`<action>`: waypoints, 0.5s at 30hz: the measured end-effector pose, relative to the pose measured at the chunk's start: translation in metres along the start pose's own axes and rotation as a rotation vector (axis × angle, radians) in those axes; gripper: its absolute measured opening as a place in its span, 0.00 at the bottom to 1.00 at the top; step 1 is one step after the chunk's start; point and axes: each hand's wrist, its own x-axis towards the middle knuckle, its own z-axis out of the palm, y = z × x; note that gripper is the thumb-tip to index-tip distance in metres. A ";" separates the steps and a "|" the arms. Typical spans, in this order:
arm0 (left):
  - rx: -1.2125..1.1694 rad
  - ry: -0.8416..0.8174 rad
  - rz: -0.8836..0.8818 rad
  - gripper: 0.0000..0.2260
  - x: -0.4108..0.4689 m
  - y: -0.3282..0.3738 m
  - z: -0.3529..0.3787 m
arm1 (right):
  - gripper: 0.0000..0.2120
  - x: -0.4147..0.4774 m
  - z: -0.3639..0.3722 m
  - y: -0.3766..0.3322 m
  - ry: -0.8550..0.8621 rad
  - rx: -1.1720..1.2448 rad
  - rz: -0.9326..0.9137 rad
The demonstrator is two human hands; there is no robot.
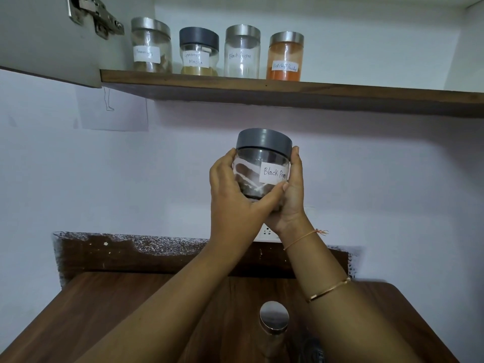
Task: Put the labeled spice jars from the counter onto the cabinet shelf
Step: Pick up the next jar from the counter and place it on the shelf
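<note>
Here the left hand (233, 195) and right hand (290, 197) cup a grey-lidded Black Pepper jar (262, 163) between them, upright in mid-air below the cabinet shelf (288, 87), where four labeled jars (217, 52) stand in a row, above the wooden counter (104, 310).

Grey lid (264, 140) on clear jar (258, 174) w/ white label, dark stuff inside. Orange powder jar (285, 57) up top; brown woodgrain counter (104, 305) & shelf (262, 86).

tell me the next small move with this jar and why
Probably lift the Black Pepper jar, held by the left hand and right hand, up and rightward to the shelf. Four jars fill the shelf's left part, ending at the red chilli powder jar; the space beside it looks free.
</note>
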 end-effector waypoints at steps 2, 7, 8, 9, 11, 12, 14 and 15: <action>-0.006 0.002 0.001 0.39 -0.001 0.002 0.001 | 0.34 -0.001 0.001 -0.001 0.004 -0.006 0.000; -0.038 -0.020 0.000 0.39 -0.001 0.005 -0.001 | 0.34 -0.004 0.003 -0.006 -0.002 -0.010 -0.007; -0.056 -0.032 -0.006 0.39 -0.001 0.005 -0.002 | 0.35 -0.004 0.003 -0.007 0.001 -0.026 -0.008; -0.082 -0.048 -0.017 0.39 0.000 0.006 -0.003 | 0.36 -0.005 0.003 -0.007 0.009 -0.049 -0.011; -0.141 -0.092 -0.050 0.40 0.001 0.006 -0.005 | 0.36 -0.006 0.004 -0.010 0.024 -0.092 -0.021; -0.159 -0.118 -0.063 0.41 0.002 0.006 -0.006 | 0.36 -0.007 0.005 -0.012 0.030 -0.109 -0.029; -0.163 -0.177 -0.071 0.44 0.004 0.006 -0.008 | 0.36 -0.009 0.010 -0.016 0.043 -0.134 -0.050; -0.163 -0.206 -0.072 0.45 0.005 0.006 -0.009 | 0.35 -0.010 0.012 -0.018 0.051 -0.148 -0.064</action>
